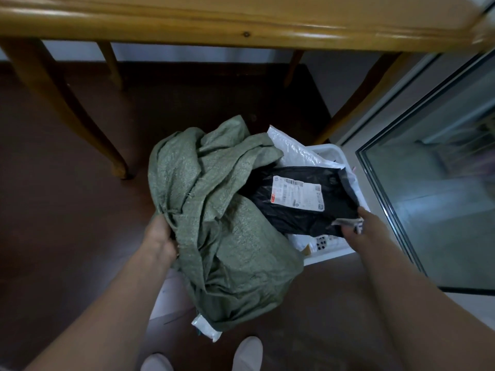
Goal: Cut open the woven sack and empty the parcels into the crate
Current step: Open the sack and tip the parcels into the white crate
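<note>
Left hand (160,238) grasping the crumpled green sack (227,210), draped over the left side of the white crate (330,256); right hand (360,227) pinching the black parcel (294,212) at its right edge

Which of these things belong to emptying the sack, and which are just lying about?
Part of the job:
green sack, held at its left edge
black parcel, pinched by a corner
white parcel
white crate

Just lying about:
wooden table
glass door
</note>
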